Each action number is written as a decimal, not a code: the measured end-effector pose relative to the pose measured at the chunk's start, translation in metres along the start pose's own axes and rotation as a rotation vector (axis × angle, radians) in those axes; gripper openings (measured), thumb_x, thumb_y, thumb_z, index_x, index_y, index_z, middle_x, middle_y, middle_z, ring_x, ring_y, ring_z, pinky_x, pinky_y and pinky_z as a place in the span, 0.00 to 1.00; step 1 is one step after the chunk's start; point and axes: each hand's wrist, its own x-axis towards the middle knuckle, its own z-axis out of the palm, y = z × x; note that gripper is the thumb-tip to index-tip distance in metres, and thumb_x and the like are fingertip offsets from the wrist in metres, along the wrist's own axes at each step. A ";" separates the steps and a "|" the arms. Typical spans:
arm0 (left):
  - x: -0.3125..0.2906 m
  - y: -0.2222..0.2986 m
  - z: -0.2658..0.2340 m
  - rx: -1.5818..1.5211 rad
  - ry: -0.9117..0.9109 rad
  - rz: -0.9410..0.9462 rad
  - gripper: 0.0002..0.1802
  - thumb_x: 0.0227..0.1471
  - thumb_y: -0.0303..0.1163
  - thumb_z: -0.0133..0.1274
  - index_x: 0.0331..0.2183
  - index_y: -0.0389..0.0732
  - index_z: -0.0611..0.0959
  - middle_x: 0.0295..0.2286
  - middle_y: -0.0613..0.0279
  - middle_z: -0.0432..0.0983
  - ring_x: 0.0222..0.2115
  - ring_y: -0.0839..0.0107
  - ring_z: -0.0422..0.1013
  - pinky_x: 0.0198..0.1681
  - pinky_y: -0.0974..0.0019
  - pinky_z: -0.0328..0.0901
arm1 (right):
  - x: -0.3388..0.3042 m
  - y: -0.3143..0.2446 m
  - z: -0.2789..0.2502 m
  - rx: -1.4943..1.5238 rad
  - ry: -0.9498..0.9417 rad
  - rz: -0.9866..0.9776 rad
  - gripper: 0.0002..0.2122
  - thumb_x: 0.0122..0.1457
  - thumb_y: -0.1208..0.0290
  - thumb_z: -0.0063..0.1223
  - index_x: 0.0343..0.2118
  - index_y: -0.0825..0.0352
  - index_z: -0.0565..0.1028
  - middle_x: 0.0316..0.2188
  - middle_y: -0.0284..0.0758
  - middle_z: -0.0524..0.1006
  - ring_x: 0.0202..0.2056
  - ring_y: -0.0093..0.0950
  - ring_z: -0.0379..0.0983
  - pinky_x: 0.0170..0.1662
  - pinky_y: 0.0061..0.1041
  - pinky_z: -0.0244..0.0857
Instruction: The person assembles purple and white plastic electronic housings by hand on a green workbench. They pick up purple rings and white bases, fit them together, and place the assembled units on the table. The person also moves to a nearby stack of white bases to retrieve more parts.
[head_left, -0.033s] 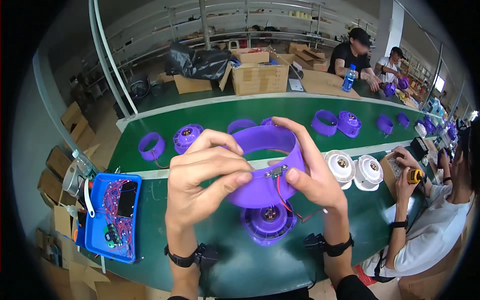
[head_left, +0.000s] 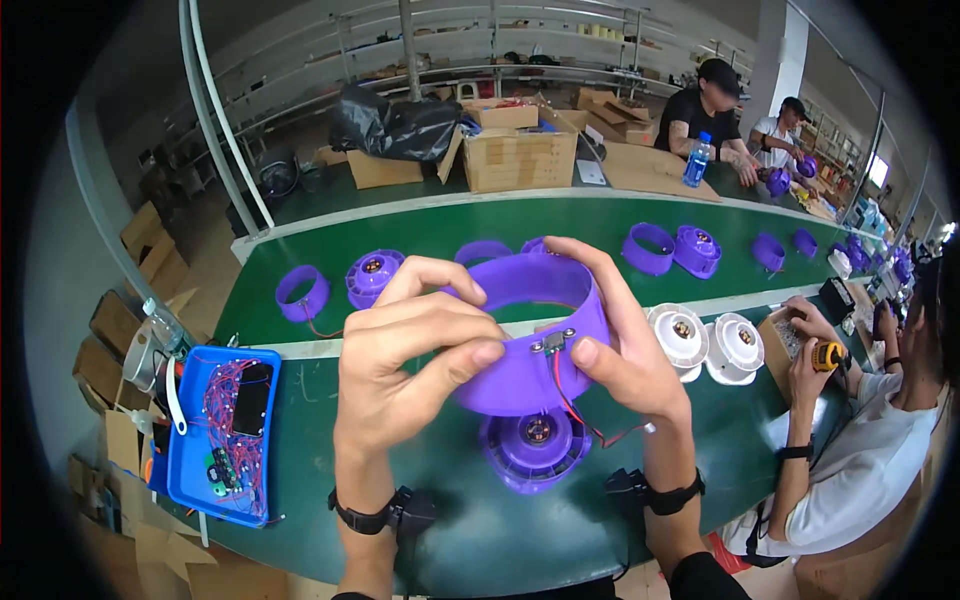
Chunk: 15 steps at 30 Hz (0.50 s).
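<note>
"Purple plastic makes up the ring [head_left: 525, 385], lifted in front of the chest above the surface [head_left: 330, 440]. How are the hands set on it?"

"Left hand [head_left: 415, 340]: wrist bent inward, knuckles up, fingers curled over the left part of the rim. Its grip is closed there, with the thumb on the outer wall and the fingertips just above it."

"And the right hand [head_left: 635, 350]?"

"Its grip is clamped on the ring too. Fingers stretch around the outer far side, and the thumb presses the near wall, just beside a small black part [head_left: 554, 343] fixed with two screws. Red and black wires [head_left: 580, 412] hang from that part. Both forearms rise from the lower edge, a black strap at each wrist."

"What is on the surface?"

"It's dark green. A purple housing [head_left: 535, 465] sits below the ring, a blue tray [head_left: 185, 470] of tangled wires [head_left: 225, 390] lies at the left, and two white housings [head_left: 680, 340] stand to the right. Next to those, a co-worker in white [head_left: 850, 450] holds a yellow-and-black tool [head_left: 828, 355]."

"Further off?"

"A green strip [head_left: 560, 215] bearing more purple pieces, then a cardboard box [head_left: 520, 165], a black bag [head_left: 385, 130], a person in a black cap [head_left: 695, 120], and long shelves along the wall."
</note>
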 end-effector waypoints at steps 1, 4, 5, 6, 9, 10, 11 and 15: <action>0.000 -0.004 0.006 -0.032 0.074 -0.013 0.05 0.46 0.24 0.63 0.28 0.34 0.86 0.27 0.60 0.81 0.37 0.61 0.73 0.46 0.60 0.67 | 0.000 0.000 -0.002 0.003 0.021 0.033 0.35 0.56 0.60 0.62 0.62 0.71 0.58 0.54 0.43 0.68 0.55 0.31 0.66 0.59 0.32 0.59; -0.009 -0.024 0.023 -0.032 0.223 -0.032 0.10 0.57 0.30 0.54 0.36 0.33 0.83 0.37 0.55 0.80 0.43 0.60 0.72 0.54 0.58 0.63 | 0.000 -0.004 0.003 0.055 0.106 0.123 0.26 0.59 0.61 0.60 0.54 0.69 0.63 0.46 0.39 0.70 0.48 0.25 0.68 0.52 0.27 0.63; -0.010 -0.028 0.027 -0.055 0.278 -0.110 0.14 0.59 0.34 0.51 0.40 0.33 0.81 0.40 0.52 0.78 0.45 0.59 0.71 0.55 0.58 0.62 | 0.001 -0.002 0.006 0.037 0.130 0.103 0.25 0.59 0.61 0.59 0.53 0.69 0.64 0.46 0.39 0.70 0.47 0.25 0.68 0.51 0.27 0.63; -0.011 -0.032 0.037 -0.086 0.338 -0.192 0.17 0.61 0.37 0.48 0.44 0.33 0.79 0.43 0.50 0.76 0.48 0.58 0.70 0.56 0.58 0.60 | 0.002 0.001 0.008 0.013 0.153 0.092 0.24 0.59 0.62 0.59 0.53 0.69 0.64 0.45 0.39 0.70 0.46 0.25 0.67 0.51 0.27 0.63; -0.014 -0.027 0.046 -0.236 0.283 -0.470 0.31 0.65 0.49 0.35 0.58 0.35 0.66 0.54 0.44 0.65 0.57 0.57 0.63 0.61 0.58 0.55 | 0.000 -0.003 0.014 -0.114 0.234 0.055 0.22 0.60 0.62 0.58 0.51 0.68 0.64 0.44 0.38 0.70 0.45 0.24 0.67 0.49 0.26 0.63; -0.014 -0.027 0.046 -0.253 0.256 -0.512 0.33 0.65 0.51 0.34 0.59 0.35 0.65 0.56 0.45 0.64 0.57 0.58 0.62 0.62 0.58 0.55 | 0.000 -0.005 0.015 -0.164 0.263 0.039 0.21 0.61 0.63 0.57 0.50 0.68 0.64 0.44 0.37 0.70 0.45 0.23 0.66 0.49 0.25 0.62; -0.014 -0.027 0.046 -0.270 0.230 -0.553 0.35 0.64 0.53 0.33 0.60 0.35 0.64 0.57 0.46 0.63 0.58 0.58 0.62 0.63 0.57 0.54 | -0.001 -0.005 0.016 -0.113 0.276 0.036 0.21 0.61 0.62 0.57 0.50 0.68 0.65 0.44 0.37 0.70 0.45 0.23 0.66 0.50 0.25 0.62; -0.013 -0.011 0.039 -0.351 0.070 -0.372 0.51 0.49 0.48 0.61 0.63 0.36 0.55 0.56 0.39 0.60 0.59 0.54 0.61 0.60 0.55 0.58 | -0.002 -0.007 0.006 0.016 0.272 0.031 0.19 0.64 0.60 0.52 0.50 0.69 0.65 0.44 0.36 0.69 0.46 0.22 0.65 0.52 0.23 0.59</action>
